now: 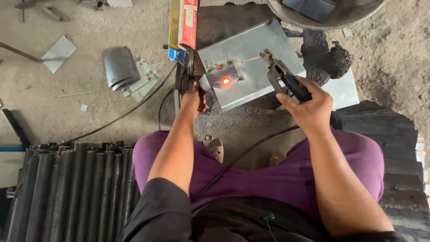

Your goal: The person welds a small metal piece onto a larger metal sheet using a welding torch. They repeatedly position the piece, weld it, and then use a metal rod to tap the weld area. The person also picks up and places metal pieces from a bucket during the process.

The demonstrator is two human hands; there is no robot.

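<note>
Grey sheet-metal box [251,58], orange-hot weld spot [226,81] glowing on its folded front edge; right hand [309,107] grips electrode holder [282,78], left hand [193,99] clenched at box corner.

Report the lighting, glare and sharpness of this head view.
Head view: soft, even daylight with faint shadows; the glowing weld spot on the metal box is blown out orange; the right hand and left hand look sharp; wide-angle bending shows at the edges.

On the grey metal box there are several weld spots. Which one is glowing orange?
The glowing spot sits on the metal box at its front edge, between the left hand and the electrode holder. The other spots beside it are dark or only faintly red.
</note>
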